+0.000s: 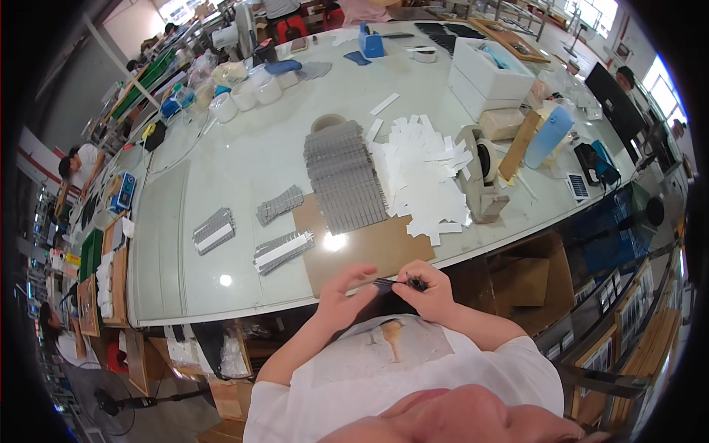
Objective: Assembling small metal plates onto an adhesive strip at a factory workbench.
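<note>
Just past the table's near edge, in front of my chest, my right hand [427, 293] is closed in a pinch on a thin dark strip [384, 283]. A dark bit also shows between its fingers, too small to name. My left hand [346, 297] is at the strip's other end, its fingers stretched out and apart from the thumb, slightly blurred. Beyond the hands lies a brown board [325, 255]. A long stack of grey strips [345, 173] overlaps it. To its left are three small bundles of grey strips [281, 205], two with a white strip on top.
White paper strips [421, 173] lie heaped right of the grey stack, beside a tape dispenser [484, 173]. A white foam box [487, 77], a blue bottle [549, 138] and a monitor [614, 102] stand farther right. White tape rolls [244, 94] sit at the far left. Below the table is a cardboard box [528, 284].
</note>
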Tool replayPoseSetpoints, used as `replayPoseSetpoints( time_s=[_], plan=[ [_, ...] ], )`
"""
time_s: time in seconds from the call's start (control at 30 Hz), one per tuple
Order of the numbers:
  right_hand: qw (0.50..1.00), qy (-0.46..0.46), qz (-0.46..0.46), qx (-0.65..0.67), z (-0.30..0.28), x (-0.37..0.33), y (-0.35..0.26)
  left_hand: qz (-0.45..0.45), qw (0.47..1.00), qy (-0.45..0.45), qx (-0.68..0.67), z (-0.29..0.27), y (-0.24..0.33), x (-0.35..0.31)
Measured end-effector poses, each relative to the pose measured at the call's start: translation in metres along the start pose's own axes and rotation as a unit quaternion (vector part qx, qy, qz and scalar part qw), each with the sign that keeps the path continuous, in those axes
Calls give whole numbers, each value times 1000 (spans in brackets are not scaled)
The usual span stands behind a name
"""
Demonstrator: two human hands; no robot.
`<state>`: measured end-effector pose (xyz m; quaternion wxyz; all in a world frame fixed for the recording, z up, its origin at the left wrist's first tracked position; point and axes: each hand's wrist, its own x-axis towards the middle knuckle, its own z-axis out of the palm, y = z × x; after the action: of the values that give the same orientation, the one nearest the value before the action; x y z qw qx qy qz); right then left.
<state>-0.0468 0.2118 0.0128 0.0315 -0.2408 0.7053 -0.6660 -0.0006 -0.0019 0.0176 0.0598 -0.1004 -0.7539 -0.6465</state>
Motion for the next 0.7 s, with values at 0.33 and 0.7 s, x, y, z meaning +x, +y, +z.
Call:
replayPoseSetpoints(
  time_s=[0.33,0.7],
  plan=[
    [918,-204,-289,-180,-9,20,-15,-424,829,-43,-362,-10,-6,3],
    [946,131,-180,-235,-62,6,19,-314,894,95,-306,-39,-26,-6]
  ],
)
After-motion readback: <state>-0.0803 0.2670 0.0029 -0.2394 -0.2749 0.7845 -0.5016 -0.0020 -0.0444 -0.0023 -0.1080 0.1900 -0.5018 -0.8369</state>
